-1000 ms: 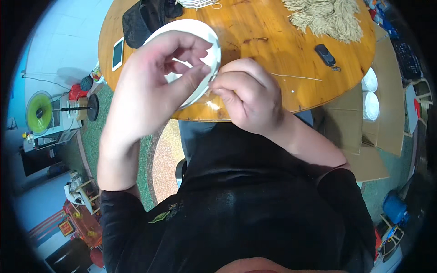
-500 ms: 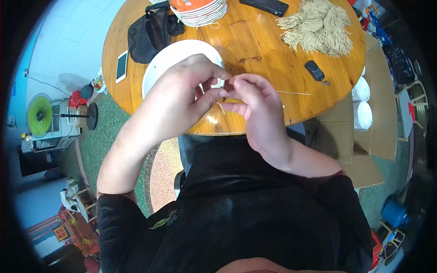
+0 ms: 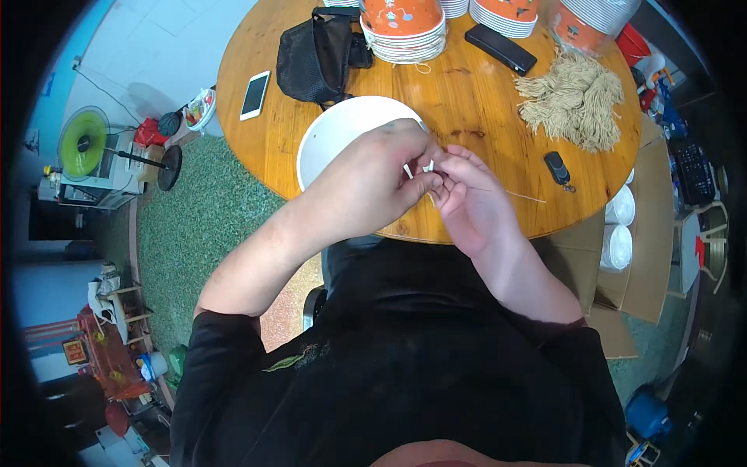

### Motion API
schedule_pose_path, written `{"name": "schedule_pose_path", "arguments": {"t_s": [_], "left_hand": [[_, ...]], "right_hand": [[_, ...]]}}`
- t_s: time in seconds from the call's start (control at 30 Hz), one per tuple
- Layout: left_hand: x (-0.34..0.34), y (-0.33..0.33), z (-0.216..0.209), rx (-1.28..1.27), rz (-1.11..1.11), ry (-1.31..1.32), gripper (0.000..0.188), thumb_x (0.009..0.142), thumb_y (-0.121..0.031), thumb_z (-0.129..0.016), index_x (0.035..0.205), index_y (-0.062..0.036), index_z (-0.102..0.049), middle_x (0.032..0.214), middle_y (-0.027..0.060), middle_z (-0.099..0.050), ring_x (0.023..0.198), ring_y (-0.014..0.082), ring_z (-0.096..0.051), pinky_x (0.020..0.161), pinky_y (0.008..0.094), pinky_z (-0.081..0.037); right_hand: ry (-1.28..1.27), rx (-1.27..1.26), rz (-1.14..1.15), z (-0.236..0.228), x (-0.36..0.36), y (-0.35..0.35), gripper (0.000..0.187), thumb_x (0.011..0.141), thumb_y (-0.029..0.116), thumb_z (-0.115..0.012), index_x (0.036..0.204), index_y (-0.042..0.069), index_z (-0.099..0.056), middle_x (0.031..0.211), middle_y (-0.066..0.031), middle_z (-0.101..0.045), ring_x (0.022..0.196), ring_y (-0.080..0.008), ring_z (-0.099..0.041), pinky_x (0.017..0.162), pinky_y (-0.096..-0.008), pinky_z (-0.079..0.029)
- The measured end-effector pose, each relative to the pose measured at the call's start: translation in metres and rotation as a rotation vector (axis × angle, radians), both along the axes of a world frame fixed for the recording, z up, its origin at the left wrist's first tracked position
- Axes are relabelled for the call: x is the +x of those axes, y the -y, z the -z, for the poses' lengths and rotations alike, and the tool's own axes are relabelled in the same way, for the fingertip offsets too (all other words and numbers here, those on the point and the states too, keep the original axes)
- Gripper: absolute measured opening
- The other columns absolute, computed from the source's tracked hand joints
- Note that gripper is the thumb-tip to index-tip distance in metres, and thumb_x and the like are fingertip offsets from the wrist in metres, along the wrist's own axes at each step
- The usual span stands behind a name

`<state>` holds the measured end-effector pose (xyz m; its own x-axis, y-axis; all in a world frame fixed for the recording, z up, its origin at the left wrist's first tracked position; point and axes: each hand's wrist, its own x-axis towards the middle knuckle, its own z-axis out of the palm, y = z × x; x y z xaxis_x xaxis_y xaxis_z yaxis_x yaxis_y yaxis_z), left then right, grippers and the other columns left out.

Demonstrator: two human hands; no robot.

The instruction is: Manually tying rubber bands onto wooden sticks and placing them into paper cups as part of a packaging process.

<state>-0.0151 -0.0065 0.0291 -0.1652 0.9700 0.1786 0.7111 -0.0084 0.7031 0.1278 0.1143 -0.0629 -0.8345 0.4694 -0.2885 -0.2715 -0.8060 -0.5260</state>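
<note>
Left hand [image 3: 385,175] and right hand [image 3: 481,202] meet near the white bowl [image 3: 340,128] so their curled fingers [image 3: 422,185] can work together; whether they grip the thin cord [image 3: 525,197] cannot be told.

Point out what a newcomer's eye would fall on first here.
Probably the left hand and right hand, fingers together over the round wooden table's near side, by a white container. Next, perhaps, the orange container stack at the far side and beige yarn bundle toward the right.
</note>
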Motion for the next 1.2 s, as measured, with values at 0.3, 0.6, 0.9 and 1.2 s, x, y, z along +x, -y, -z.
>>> {"name": "schedule_pose_path", "arguments": {"t_s": [0.3, 0.6, 0.9, 1.2], "left_hand": [[0.000, 0.004, 0.003, 0.008, -0.016, 0.014, 0.022, 0.093, -0.003, -0.079, 0.113, -0.0023, -0.070, 0.097, 0.0074, -0.064, 0.087, 0.0221, -0.070, 0.073, 0.0326, -0.060], [-0.002, 0.007, 0.003, -0.037, -0.094, 0.211, 0.024, 0.093, -0.007, -0.082, 0.113, -0.0033, -0.070, 0.099, 0.0036, -0.064, 0.088, 0.0141, -0.067, 0.075, 0.0291, -0.058], [-0.015, 0.006, 0.020, -0.127, -0.094, 0.397, 0.014, 0.099, -0.010, -0.079, 0.106, -0.0004, -0.072, 0.091, 0.0010, -0.071, 0.080, 0.0084, -0.067, 0.075, 0.0258, -0.057], [-0.024, 0.000, 0.011, -0.251, -0.140, 0.618, 0.015, 0.101, -0.009, -0.076, 0.109, 0.0037, -0.075, 0.095, 0.0075, -0.077, 0.082, 0.0112, -0.073, 0.076, 0.0259, -0.059]], "right_hand": [[0.176, -0.102, -0.137, 0.000, 0.004, -0.002, 0.027, 0.110, 0.018, -0.059, 0.131, 0.002, -0.063, 0.118, -0.0088, -0.071, 0.107, -0.0169, -0.067, 0.096, -0.0334, -0.054], [-0.070, 0.024, 0.051, -0.007, -0.008, -0.017, 0.029, 0.094, -0.007, -0.071, 0.117, 0.004, -0.057, 0.107, -0.0109, -0.071, 0.097, -0.0209, -0.072, 0.091, -0.0351, -0.058], [-0.100, 0.942, 0.003, -0.045, -0.025, -0.034, 0.019, 0.094, -0.003, -0.078, 0.109, -0.002, -0.067, 0.099, -0.0068, -0.074, 0.090, -0.0094, -0.073, 0.080, -0.0224, -0.060], [-0.018, 1.642, 0.176, -0.033, 0.017, -0.029, 0.026, 0.085, 0.001, -0.086, 0.109, 0.006, -0.078, 0.109, -0.0075, -0.070, 0.085, -0.0159, -0.074, 0.075, -0.0283, -0.062]]}}
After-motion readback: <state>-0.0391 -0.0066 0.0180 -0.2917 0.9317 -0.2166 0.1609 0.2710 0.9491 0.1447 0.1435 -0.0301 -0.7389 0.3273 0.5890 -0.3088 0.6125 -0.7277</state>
